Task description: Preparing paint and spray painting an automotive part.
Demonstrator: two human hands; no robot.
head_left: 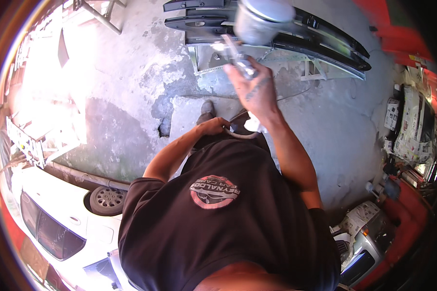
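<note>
The right grip is closed around the handle of a spray gun, a shiny metal body blurred at its front end. Above and ahead of the grip sits the gun's cup, round and straight-sided, grey and smooth, with a broad pale lid; its contents are hidden. Just behind this grip, at the wrist, is a crumpled white cloth.

The left grip is low at the waist, behind and to the left of the right one, fingers curled. A pale, smooth hose bends up to the fingers; whether they are closed on it cannot be told.

Ahead of the right grip, beyond the cup, long black strips, glossy and gently curved, lie on a pale angular metal stand. Underneath spreads a grey concrete floor, patchy and stained. A dark shoe shows just ahead of the left grip. Well behind it, to the left, stands a white car with a spoked grey wheel cover. Far right of both grips lies a bundle wrapped in printed paper.
</note>
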